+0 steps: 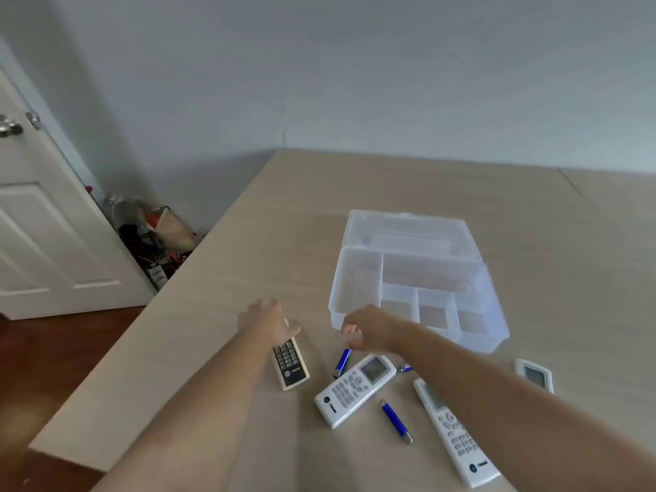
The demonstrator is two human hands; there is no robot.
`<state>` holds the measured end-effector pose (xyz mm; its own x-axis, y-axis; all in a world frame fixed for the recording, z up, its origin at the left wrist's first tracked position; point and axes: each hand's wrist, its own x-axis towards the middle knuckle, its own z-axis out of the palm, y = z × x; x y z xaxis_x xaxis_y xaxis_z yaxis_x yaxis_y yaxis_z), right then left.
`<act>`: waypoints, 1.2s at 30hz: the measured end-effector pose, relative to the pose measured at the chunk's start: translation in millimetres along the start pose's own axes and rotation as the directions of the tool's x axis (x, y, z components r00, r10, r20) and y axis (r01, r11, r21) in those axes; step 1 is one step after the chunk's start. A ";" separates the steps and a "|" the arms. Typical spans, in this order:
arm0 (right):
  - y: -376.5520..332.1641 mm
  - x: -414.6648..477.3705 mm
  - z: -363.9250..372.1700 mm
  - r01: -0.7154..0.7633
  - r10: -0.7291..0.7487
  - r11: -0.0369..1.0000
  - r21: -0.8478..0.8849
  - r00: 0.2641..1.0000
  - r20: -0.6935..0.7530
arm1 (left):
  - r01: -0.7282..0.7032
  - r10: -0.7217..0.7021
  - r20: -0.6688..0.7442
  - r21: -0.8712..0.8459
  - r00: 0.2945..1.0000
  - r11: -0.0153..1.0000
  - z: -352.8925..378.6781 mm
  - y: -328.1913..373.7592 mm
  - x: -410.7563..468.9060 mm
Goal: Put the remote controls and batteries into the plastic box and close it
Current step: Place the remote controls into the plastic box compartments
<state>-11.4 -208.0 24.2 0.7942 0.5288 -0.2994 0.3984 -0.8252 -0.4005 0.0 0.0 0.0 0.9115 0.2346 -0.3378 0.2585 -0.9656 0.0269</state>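
A clear plastic box [335, 307] stands open on the table, its compartments bare and its lid [408, 236] folded back. My left hand [271, 319] lies over the far end of a beige remote [290, 365], fingers spread. My right hand [367, 332] hovers with bent fingers in front of the box, just above one blue battery [342, 362]; I see nothing in it. Nearer me lie a white remote [355, 388], a long white remote [454, 435] and a second blue battery [396, 420]. A third battery [406, 368] peeks out beside my right forearm. A small white remote [534, 374] lies at the right.
The wooden table [248, 243] has its left edge running diagonally beside my left arm. Beyond that edge are a white door [42, 225] and a heap of clutter [159, 239] on the floor. A grey wall rises behind the table.
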 end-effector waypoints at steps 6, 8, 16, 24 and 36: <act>23.8 0.1 29.1 -0.069 0.136 0.959 -0.276 0.964 0.229 | 0.137 -0.130 0.051 -0.173 0.990 0.975 47.3 3.3 0.1; 30.0 2.2 36.2 -0.052 0.140 0.943 -0.330 0.959 0.248 | 0.164 -0.159 0.042 -0.194 0.986 0.967 55.2 7.0 2.1; 43.7 5.2 54.2 -0.003 0.107 0.921 -0.389 0.964 0.245 | 0.300 -0.287 0.087 -0.332 0.954 0.894 67.6 13.6 10.4; 36.9 3.0 14.1 -0.161 0.164 0.986 -0.033 0.952 0.260 | 0.273 -0.239 0.130 -0.478 0.962 0.835 38.5 4.9 11.1; 97.9 -24.2 -97.7 -0.032 0.340 0.559 0.828 0.920 -0.194 | -0.202 0.134 -0.184 -0.426 0.974 0.882 -57.8 101.7 18.5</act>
<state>53.2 -321.0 76.8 0.9553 0.1672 -0.2440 -0.1830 -0.3140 -0.9316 61.7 -87.4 50.9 0.9811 0.1198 -0.1518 0.1802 -0.8514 0.4927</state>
